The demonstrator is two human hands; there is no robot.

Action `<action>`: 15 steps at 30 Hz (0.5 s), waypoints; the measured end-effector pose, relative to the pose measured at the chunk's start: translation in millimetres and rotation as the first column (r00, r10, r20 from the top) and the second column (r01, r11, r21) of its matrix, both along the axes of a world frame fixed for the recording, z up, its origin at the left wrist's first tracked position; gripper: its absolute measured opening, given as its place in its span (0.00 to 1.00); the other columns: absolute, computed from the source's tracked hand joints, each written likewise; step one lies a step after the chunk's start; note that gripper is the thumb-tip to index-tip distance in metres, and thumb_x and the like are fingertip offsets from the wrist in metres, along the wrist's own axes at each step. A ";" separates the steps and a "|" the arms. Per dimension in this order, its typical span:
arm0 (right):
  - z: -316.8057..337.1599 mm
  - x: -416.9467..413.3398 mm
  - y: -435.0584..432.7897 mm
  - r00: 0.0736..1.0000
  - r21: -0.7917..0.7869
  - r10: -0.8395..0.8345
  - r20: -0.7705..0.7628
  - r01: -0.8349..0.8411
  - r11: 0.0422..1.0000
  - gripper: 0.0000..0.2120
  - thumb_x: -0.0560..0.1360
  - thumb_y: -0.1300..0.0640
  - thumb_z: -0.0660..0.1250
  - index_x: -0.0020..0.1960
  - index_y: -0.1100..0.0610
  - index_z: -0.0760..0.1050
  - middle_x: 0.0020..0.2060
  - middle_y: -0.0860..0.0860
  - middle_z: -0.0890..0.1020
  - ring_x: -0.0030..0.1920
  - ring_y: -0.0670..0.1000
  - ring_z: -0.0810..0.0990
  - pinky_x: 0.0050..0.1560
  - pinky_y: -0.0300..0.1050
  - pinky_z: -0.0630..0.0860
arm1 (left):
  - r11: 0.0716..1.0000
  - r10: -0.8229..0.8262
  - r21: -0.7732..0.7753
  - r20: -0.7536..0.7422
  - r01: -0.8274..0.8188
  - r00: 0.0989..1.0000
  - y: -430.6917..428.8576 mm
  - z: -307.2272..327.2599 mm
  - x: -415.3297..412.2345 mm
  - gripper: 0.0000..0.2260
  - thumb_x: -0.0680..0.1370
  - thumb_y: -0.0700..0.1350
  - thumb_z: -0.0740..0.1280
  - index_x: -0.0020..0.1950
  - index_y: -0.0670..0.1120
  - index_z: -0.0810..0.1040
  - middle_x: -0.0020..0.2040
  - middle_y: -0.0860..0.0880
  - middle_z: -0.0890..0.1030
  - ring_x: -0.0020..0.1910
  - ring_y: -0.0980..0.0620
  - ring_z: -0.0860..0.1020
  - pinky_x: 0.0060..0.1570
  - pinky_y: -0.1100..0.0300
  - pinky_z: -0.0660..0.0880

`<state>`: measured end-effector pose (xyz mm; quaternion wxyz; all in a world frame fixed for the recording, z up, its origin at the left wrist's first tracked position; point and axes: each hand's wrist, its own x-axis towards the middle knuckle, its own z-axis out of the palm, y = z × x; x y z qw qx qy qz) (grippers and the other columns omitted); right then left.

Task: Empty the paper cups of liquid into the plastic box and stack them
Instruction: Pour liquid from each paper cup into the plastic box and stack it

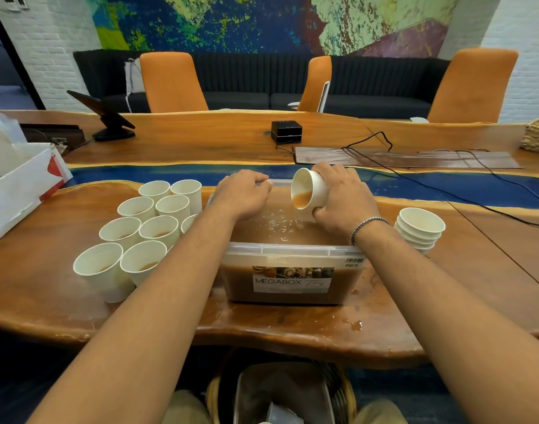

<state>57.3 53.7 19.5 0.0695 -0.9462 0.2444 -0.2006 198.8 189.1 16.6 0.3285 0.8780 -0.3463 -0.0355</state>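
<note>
A clear plastic box labelled MEGABOX stands on the wooden table, holding brown liquid. My right hand grips a white paper cup tipped on its side over the box, brown liquid at its lip. My left hand rests curled on the box's far left rim. Several white paper cups with brown liquid stand upright in a cluster left of the box. A stack of empty cups stands to the right of the box.
A white cardboard box sits at the far left. A black device, cables and a dark mat lie beyond the blue resin strip. Brown spills mark the table near the front edge. Orange chairs stand behind.
</note>
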 end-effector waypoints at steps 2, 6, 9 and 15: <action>-0.2 0.0 0.0 1.000 -0.004 0.003 0.000 -0.003 1.000 0.35 0.69 0.54 0.78 0.70 0.48 0.64 0.64 0.51 0.74 0.65 0.55 0.70 0.63 0.56 0.73 | 1.000 0.000 0.000 -0.002 0.000 1.000 0.4 0.7 -0.6 0.18 0.84 0.54 0.59 0.72 0.52 0.75 0.71 0.50 0.76 0.70 0.47 0.73 0.69 0.47 0.70; 0.1 -0.1 -0.2 1.000 -0.018 0.006 -0.002 -0.006 1.000 0.35 0.69 0.54 0.78 0.70 0.48 0.64 0.64 0.51 0.74 0.66 0.55 0.69 0.63 0.56 0.72 | 1.000 -0.007 0.007 -0.002 0.007 1.000 0.7 1.1 -0.6 0.18 0.84 0.54 0.58 0.72 0.53 0.75 0.70 0.50 0.77 0.69 0.47 0.73 0.69 0.46 0.70; -0.1 -0.2 -0.1 1.000 -0.021 0.009 -0.001 -0.009 1.000 0.34 0.70 0.54 0.78 0.70 0.47 0.64 0.65 0.51 0.74 0.66 0.55 0.69 0.64 0.56 0.72 | 1.000 -0.008 0.011 -0.003 0.008 1.000 1.0 2.0 -0.6 0.18 0.85 0.53 0.58 0.72 0.52 0.75 0.70 0.50 0.77 0.69 0.48 0.73 0.69 0.46 0.70; 0.3 0.0 -1.0 1.000 -0.038 0.010 -0.010 -0.010 0.999 0.34 0.70 0.54 0.77 0.71 0.48 0.64 0.65 0.51 0.73 0.66 0.55 0.69 0.64 0.56 0.71 | 1.000 -0.018 0.023 0.008 0.017 1.000 1.9 2.8 -2.8 0.17 0.86 0.51 0.56 0.72 0.51 0.76 0.70 0.49 0.77 0.68 0.47 0.73 0.69 0.46 0.70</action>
